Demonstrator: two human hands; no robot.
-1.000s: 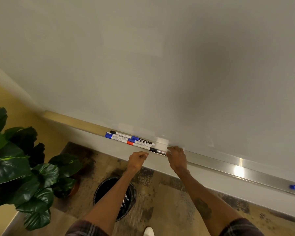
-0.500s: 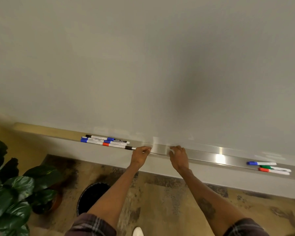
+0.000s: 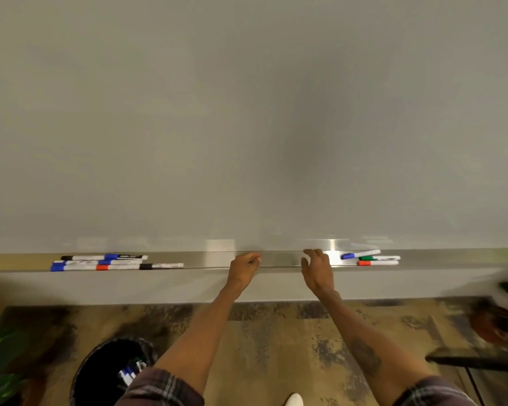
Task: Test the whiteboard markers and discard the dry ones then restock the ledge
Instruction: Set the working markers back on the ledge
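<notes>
The metal ledge (image 3: pixel 279 259) runs under the blank whiteboard (image 3: pixel 247 112). On its left part lie several markers (image 3: pixel 100 262) with blue, black and red caps, and a black-capped marker (image 3: pixel 162 266) lies at their right end. Further right lie a blue marker (image 3: pixel 359 254), a green marker (image 3: pixel 379 258) and a red marker (image 3: pixel 377 262). My left hand (image 3: pixel 244 266) rests at the ledge's middle with curled fingers and nothing visible in it. My right hand (image 3: pixel 317 271) hovers at the ledge with relaxed, spread fingers, just left of the blue marker.
A black trash bin (image 3: pixel 100 373) stands on the floor at the lower left, with several markers (image 3: pixel 129 372) inside. Plant leaves (image 3: pixel 0 364) show at the left edge. At the right are a blurred pot (image 3: pixel 493 323) and a dark piece of furniture (image 3: pixel 475 361).
The view has swung right. Both hands have slid right along the ledge, away from the left markers. My left hand is now apart from the black-capped marker.
</notes>
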